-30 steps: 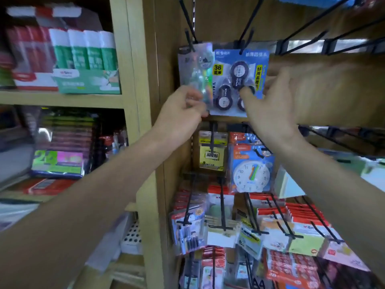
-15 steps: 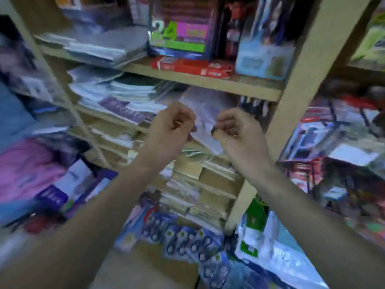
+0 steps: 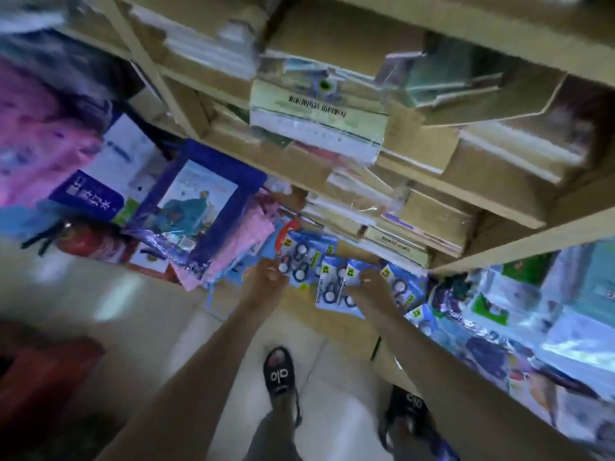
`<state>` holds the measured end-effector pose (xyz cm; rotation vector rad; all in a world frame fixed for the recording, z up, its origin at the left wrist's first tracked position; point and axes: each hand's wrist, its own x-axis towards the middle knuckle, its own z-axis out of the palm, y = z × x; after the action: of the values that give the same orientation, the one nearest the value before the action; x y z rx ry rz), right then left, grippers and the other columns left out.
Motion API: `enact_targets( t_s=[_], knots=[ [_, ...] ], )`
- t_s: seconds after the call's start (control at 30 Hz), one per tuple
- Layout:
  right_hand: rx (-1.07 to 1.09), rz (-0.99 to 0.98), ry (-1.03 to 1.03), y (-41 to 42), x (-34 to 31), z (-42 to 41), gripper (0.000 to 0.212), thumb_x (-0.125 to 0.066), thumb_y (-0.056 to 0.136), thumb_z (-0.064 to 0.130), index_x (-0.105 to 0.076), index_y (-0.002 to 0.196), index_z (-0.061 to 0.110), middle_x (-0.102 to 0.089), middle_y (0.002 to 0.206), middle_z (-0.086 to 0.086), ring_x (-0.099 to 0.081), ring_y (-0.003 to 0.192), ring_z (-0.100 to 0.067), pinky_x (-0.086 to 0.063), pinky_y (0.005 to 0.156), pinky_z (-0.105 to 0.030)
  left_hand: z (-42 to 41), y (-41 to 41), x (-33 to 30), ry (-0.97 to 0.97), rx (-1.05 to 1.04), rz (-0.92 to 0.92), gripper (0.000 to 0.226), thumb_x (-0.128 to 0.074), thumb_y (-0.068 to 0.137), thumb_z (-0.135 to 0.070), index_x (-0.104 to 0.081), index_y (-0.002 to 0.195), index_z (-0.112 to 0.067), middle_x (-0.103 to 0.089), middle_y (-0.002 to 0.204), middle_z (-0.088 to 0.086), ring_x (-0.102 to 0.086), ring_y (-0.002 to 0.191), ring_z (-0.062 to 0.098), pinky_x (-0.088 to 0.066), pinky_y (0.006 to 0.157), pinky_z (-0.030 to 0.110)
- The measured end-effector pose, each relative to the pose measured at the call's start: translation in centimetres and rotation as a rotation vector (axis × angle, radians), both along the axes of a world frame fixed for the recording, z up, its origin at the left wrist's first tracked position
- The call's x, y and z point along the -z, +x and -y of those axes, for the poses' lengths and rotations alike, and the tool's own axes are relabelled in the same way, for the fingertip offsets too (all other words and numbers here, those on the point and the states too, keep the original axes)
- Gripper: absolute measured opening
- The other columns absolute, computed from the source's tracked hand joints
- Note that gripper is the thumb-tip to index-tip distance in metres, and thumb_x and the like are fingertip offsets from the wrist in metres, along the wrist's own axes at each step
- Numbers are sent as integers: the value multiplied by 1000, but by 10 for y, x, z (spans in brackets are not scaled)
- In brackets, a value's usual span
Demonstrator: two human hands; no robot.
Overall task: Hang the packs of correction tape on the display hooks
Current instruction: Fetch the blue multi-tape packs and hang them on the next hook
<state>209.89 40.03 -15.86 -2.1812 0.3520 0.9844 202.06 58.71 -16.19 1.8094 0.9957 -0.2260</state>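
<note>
Several blue packs of correction tape lie spread in a loose row on the floor at the foot of the shelves, just past both hands and partly under them. The frame is smeared with motion, so the print on the cards is mostly unreadable and the exact count of packs cannot be told. The left hand has its fingers curled at the near edge of the leftmost pack; whether it actually pinches the card or only touches it cannot be told. The right hand is curled over the middle of the row and seems to pinch the top edge of one pack, though its fingertips are hidden by the knuckles. The two hands are near each other but apart, with a pack between them. The packs lie flat, face up, long axes running roughly away from the person, yellow labels at the far ends; the leftmost is tilted a little to the left. More packs right of the right hand are half covered by the forearm. Left of the left hand lean a pink bundle and a blue framed packet. Below the arms two black shoes stand on pale tile
</note>
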Motion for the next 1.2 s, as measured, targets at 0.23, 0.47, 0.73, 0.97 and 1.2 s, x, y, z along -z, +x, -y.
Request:
enact_targets(
  t_s=[0.23,0.47,0.73,0.97,1.2],
  knots=[
    [45,-182,-144,-7,137,7,51,-75,91,24,-55,136,11,-61,117,-9,-61,117,-32,-46,89,-35,-17,29,129,-80,84,-219,77,-73,71,-37,-48,139,-11,-55,117,3,-58,100,27,-49,82,35],
    [360,-166,-48,-18,262,6,70,-84,67,46,-56,123,16,-63,116,-7,-60,107,-29,-49,90,-44,-26,56,232,-26,140,-298,88,-82,75,-45,-43,146,-11,-49,142,15,-53,130,34,-43,92,36],
    [1026,-488,324,-26,286,-10,25,-69,98,30,-61,120,21,-65,102,-6,-62,88,-21,-50,95,-44,-25,78,277,136,174,-325,104,-88,75,-46,-30,150,-4,-35,150,25,-36,140,42,-36,113,47],
    [1217,-541,470,-15,290,-32,20,-65,101,22,-56,84,16,-66,75,-5,-62,86,-21,-43,109,-45,-22,98,284,173,258,-418,130,-86,70,-62,-15,158,1,-21,159,26,-20,150,44,-30,120,49],
    [1372,-526,635,-16,290,-26,18,-72,93,7,-65,110,8,-73,87,-11,-70,80,-20,-56,65,-31,-19,112,288,107,222,-377,118,-92,69,-50,-22,154,-6,-30,156,23,-35,145,42,-36,117,49]
  ],
)
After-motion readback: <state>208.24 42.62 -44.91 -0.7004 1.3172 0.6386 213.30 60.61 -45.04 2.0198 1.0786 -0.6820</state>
